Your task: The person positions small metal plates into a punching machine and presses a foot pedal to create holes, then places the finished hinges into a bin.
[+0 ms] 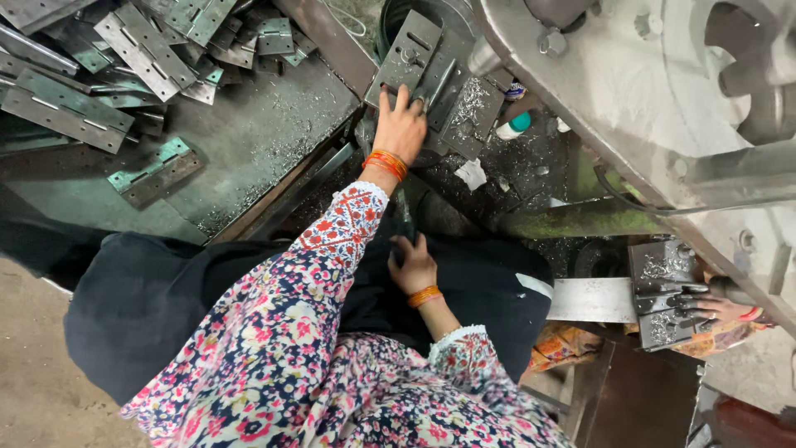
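Nearest to us, our right hand [412, 267] rests low against the dark cloth [166, 307] over our lap, its fingers curled around a thin dark lever [404, 222] that rises toward the bench. Further out, our left hand [400, 124] stretches forward with the fingers spread wide and flat, pressing on a grey metal hinge plate [408, 60] that lies on the machine bed [464, 124], amid bright metal shavings. To the left of that, a heap of finished hinges [124, 58] lies on a steel tray [249, 141]. Off to the right, another person's hand [723, 309] touches a second metal fixture [663, 290] under the large grey machine frame [597, 91].
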